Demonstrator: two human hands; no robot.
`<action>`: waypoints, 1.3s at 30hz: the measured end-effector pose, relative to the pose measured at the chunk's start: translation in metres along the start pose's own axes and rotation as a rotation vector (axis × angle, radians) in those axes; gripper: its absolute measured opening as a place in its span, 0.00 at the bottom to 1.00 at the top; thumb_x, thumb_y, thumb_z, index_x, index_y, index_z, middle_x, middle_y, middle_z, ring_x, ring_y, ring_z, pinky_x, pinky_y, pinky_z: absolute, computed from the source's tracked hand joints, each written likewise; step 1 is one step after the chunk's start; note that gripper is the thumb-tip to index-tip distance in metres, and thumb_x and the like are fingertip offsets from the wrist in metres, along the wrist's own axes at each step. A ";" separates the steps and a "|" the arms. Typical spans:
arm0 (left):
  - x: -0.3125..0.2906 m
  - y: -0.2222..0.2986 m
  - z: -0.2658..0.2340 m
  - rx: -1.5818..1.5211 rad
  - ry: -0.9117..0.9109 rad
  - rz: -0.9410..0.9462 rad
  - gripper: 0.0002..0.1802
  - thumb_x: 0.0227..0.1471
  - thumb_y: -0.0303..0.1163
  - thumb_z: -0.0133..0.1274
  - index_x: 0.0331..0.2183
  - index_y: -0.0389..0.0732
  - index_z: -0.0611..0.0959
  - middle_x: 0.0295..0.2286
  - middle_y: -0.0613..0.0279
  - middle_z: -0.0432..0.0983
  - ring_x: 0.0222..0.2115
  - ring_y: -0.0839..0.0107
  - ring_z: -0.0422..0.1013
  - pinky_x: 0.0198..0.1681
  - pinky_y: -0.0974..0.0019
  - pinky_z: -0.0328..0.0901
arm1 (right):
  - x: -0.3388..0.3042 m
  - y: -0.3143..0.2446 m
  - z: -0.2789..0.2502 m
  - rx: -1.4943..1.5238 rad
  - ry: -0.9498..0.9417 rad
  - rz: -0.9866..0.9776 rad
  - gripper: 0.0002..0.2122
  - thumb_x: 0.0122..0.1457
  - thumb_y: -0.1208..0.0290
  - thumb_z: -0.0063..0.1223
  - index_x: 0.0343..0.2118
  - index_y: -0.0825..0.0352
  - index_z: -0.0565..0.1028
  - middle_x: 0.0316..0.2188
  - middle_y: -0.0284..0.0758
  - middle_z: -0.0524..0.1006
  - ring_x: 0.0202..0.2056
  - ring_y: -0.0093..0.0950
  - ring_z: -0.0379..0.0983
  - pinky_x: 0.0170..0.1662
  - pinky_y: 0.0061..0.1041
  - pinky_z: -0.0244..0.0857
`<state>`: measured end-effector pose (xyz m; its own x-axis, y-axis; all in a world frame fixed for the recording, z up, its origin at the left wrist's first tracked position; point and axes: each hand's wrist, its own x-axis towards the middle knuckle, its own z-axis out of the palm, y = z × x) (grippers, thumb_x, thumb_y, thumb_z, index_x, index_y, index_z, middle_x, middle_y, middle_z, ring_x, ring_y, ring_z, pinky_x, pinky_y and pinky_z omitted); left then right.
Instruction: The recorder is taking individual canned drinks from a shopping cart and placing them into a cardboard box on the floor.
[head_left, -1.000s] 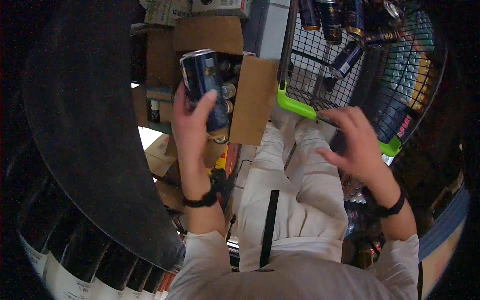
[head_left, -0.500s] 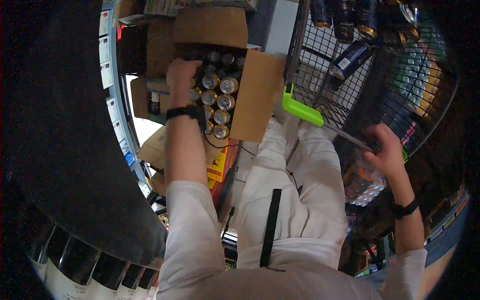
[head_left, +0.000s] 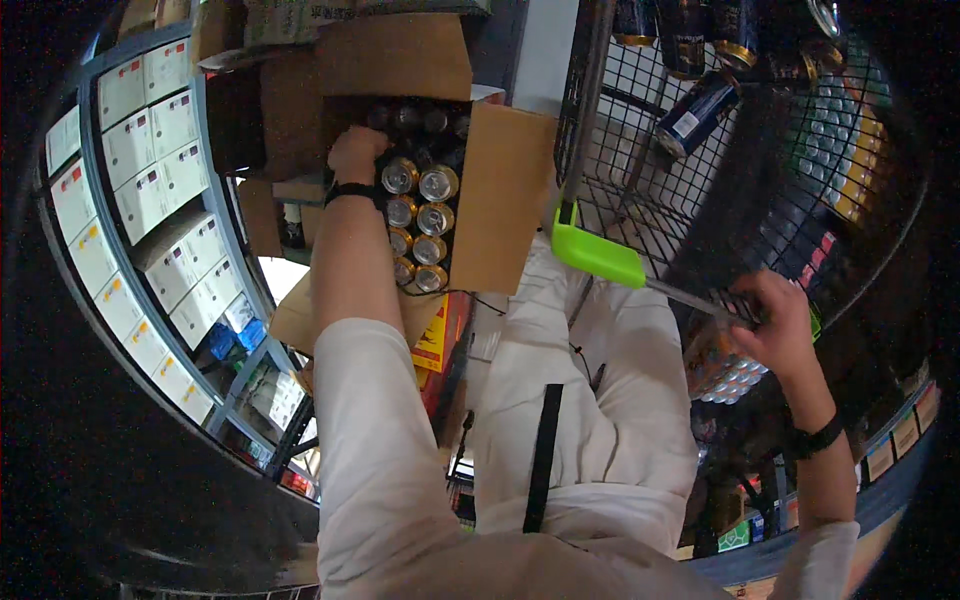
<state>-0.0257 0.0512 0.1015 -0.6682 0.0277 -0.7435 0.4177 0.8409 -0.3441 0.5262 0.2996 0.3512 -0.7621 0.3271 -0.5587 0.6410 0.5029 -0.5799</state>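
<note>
Cans [head_left: 438,183] seem just beside the left hand [head_left: 357,157], fingers [head_left: 372,139] partly hidden.

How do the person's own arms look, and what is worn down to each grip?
The left sleeve and right sleeve are short, plain and off-white. Each wrist has a dark band: a black left wristband and a similar black right wristband. No glove shows on the left grip or right grip.

Two hands [head_left: 358,155] [head_left: 778,318], two wristbands [head_left: 820,437], one cart [head_left: 598,255], one open carton [head_left: 505,190], eight bright can tops [head_left: 438,183] inside.
</note>
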 end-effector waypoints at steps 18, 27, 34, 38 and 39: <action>0.057 -0.038 0.065 0.016 0.244 0.550 0.20 0.60 0.45 0.44 0.41 0.43 0.84 0.40 0.45 0.79 0.45 0.47 0.74 0.48 0.50 0.69 | -0.003 0.001 -0.003 0.025 -0.013 -0.011 0.24 0.41 0.51 0.65 0.35 0.66 0.75 0.29 0.41 0.74 0.32 0.47 0.73 0.35 0.41 0.68; 0.050 -0.011 0.043 -0.194 0.175 0.176 0.30 0.56 0.56 0.45 0.45 0.42 0.83 0.48 0.45 0.77 0.51 0.48 0.72 0.53 0.51 0.65 | -0.006 0.006 0.003 -0.009 0.015 -0.025 0.25 0.43 0.53 0.65 0.39 0.67 0.74 0.36 0.45 0.76 0.39 0.50 0.74 0.41 0.43 0.70; 0.048 -0.007 0.041 0.063 0.022 0.606 0.25 0.57 0.49 0.44 0.39 0.40 0.85 0.44 0.41 0.77 0.48 0.43 0.72 0.50 0.48 0.67 | -0.008 0.006 0.001 -0.044 -0.008 -0.003 0.26 0.40 0.59 0.68 0.42 0.66 0.74 0.39 0.46 0.77 0.42 0.51 0.74 0.45 0.44 0.69; 0.080 -0.044 0.039 0.163 0.238 0.382 0.22 0.57 0.44 0.43 0.39 0.40 0.85 0.42 0.40 0.78 0.47 0.40 0.72 0.49 0.44 0.67 | 0.002 -0.005 0.001 -0.002 -0.017 -0.017 0.25 0.41 0.59 0.67 0.42 0.64 0.74 0.40 0.44 0.77 0.42 0.50 0.74 0.45 0.43 0.69; 0.080 -0.047 0.036 0.281 0.272 0.436 0.21 0.56 0.43 0.43 0.39 0.40 0.85 0.41 0.40 0.78 0.46 0.39 0.72 0.49 0.44 0.67 | 0.004 -0.010 -0.002 0.010 -0.025 -0.013 0.24 0.41 0.59 0.67 0.41 0.64 0.74 0.39 0.43 0.77 0.42 0.49 0.74 0.45 0.43 0.69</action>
<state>-0.0768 -0.0060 0.0371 -0.5165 0.5081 -0.6893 0.8119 0.5464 -0.2055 0.5165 0.2974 0.3554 -0.7682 0.3005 -0.5653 0.6317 0.4992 -0.5931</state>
